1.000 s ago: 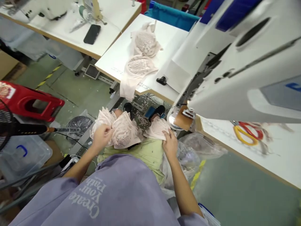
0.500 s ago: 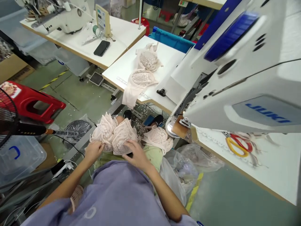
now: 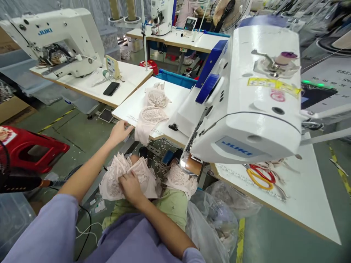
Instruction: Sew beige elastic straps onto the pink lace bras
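My left hand (image 3: 120, 132) reaches out to the front left edge of the sewing table, fingers stretched and thumb apart, holding nothing. Just right of its fingertips, a pale pink lace bra (image 3: 151, 115) lies on the table with one wing hanging over the edge. My right hand (image 3: 132, 187) is on the pile of pale lace bras (image 3: 115, 179) on my lap, its bent fingers closed on the cup fabric. Part of the grip is hidden by the hand itself. Another lace cup (image 3: 181, 179) rests over my right knee.
A white sewing machine (image 3: 246, 120) stands close on the right. Red and yellow scissors (image 3: 260, 177) lie with fabric scraps on the table's right part. Clear plastic bags (image 3: 211, 219) sit beside my right leg. A phone (image 3: 111, 88) lies on the left table; a red stool (image 3: 33, 148) is left.
My left hand has let go of the bras on my lap and moved forward to the table edge. My right hand has shifted left onto the cups. The view has tilted up.
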### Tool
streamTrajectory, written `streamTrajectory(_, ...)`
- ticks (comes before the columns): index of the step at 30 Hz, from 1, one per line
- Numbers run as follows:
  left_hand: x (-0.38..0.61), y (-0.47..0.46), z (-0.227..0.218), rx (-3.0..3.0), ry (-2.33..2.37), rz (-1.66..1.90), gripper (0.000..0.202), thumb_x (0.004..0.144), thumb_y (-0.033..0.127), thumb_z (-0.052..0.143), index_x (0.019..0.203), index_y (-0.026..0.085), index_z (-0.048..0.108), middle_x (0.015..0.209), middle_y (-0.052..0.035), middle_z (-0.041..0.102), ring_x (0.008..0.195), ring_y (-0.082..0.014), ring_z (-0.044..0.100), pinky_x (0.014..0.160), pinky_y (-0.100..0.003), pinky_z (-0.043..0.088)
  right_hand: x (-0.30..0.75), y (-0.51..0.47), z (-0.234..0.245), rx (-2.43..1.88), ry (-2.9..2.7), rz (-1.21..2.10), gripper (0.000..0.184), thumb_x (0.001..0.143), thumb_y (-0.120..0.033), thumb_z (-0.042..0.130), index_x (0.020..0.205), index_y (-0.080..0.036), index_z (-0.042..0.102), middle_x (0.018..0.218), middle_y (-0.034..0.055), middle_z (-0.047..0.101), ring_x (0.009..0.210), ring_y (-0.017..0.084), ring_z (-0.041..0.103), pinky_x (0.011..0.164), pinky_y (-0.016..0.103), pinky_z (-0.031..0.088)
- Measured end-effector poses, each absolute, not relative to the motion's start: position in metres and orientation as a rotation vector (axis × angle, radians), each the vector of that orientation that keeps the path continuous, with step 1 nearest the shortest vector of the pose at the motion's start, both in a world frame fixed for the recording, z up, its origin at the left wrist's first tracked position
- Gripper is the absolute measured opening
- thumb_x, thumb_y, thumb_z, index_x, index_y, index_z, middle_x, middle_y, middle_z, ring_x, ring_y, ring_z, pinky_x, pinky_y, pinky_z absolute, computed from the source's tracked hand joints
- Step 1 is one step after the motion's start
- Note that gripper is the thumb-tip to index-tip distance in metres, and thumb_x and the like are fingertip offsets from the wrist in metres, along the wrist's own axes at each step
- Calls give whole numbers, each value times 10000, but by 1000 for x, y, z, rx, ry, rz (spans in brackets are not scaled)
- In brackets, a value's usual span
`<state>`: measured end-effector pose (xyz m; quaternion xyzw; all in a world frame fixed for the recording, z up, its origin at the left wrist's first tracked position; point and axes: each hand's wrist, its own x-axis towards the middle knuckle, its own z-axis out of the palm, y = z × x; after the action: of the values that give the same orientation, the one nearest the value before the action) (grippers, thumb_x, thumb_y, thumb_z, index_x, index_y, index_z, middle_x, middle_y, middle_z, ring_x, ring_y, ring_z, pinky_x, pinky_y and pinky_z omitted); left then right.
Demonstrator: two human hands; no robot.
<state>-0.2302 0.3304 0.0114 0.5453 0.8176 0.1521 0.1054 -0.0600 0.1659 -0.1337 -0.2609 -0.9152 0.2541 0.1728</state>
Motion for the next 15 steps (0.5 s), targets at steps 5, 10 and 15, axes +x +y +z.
streamTrajectory(5,-199,450,8,1302,2356,595,680,832,461,712,1296,-5,542,1408,-364,501,1291,-433,531,1012,-468,449,-95,171,-131,-933,-2557,724,108,975,-197,546,998,-196,652,976,64,682,985,228,608,1157,486,333)
streamTrajectory(10,-181,476,14,1052,2109,768,464,737,257,781,1101,-2,653,1147,-329,681,1142,-455,640,924,-490,528,-53,189,-122,-850,-2025,1133,326,869,-312,692,1171,-206,625,1203,103,643,1171,252,577,1097,443,433)
streamTrajectory(15,-161,412,32,959,1731,1086,481,911,255,520,1356,75,549,1218,-181,709,1117,-265,692,920,-342,579,1,229,-96,-838,-1005,1719,794,718,-616,802,1351,-222,531,1433,157,545,1372,309,499,1177,515,365)
